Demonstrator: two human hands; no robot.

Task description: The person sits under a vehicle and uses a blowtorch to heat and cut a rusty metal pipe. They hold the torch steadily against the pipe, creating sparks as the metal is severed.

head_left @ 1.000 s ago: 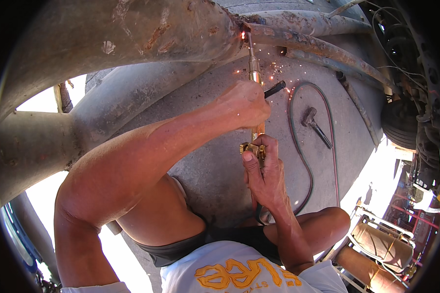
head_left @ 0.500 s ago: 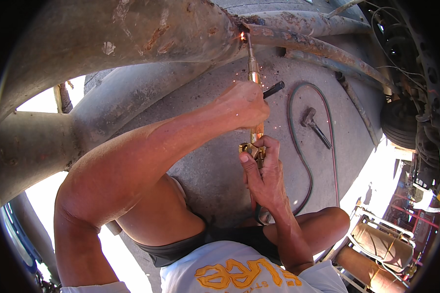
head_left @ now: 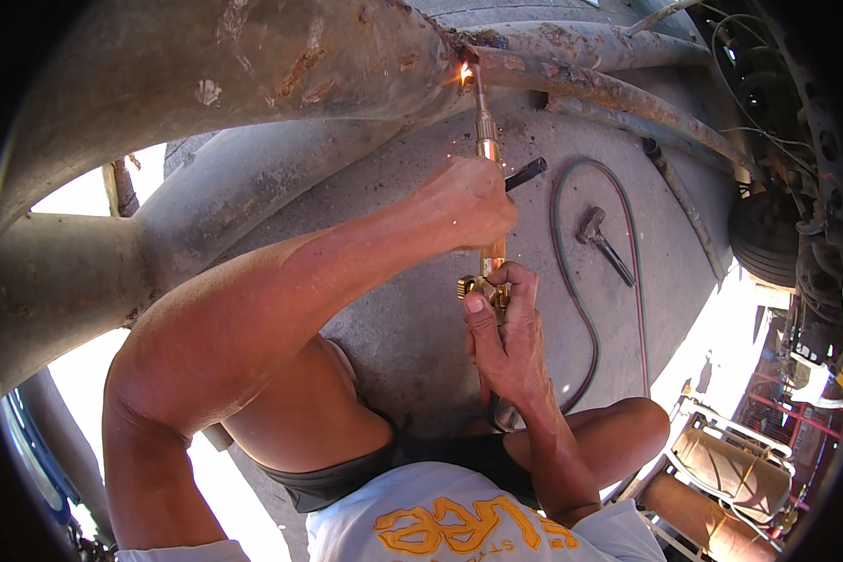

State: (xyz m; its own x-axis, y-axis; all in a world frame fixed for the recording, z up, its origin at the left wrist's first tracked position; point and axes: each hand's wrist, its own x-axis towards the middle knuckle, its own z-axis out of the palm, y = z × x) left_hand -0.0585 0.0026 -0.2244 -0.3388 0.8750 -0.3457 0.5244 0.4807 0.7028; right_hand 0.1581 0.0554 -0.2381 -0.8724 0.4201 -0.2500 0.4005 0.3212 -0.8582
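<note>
Head view: left hand (head_left: 473, 201) clenches the slim brass cutting torch (head_left: 486, 140) mid-barrel while right hand (head_left: 506, 332) grips its valve end just below. Its bright flame tip touches the rusty steel beam (head_left: 253, 75) overhead. A hammer (head_left: 601, 239) and looped hose (head_left: 571, 281) lie on concrete floor (head_left: 393, 328) nearby.

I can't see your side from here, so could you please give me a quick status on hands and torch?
Left hand shut on torch mid-shaft; right hand on its brass valves. Flame tip at rusty pipe, sparks showing. Hammer and hoses lie apart on ground.
</note>
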